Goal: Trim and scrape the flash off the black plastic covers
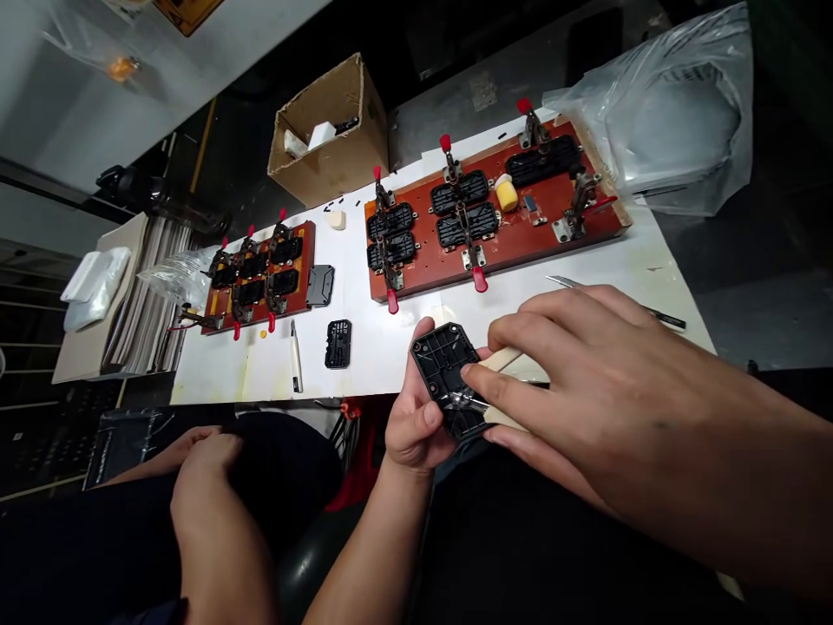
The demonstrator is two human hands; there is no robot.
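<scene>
- left hand (411,425) cupped, thumb up, clamped on black plastic cover (449,378) from below
- right hand (586,382) palm down, fingers pinching cream-handled tool (504,360), tip on cover
- worktop (403,347) just beyond both hands

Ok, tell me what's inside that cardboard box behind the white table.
In the open cardboard box, a few white blocks and a dark strip-like object show near the top. The box walls hide anything lying deeper, so the rest of its contents cannot be seen.
</scene>
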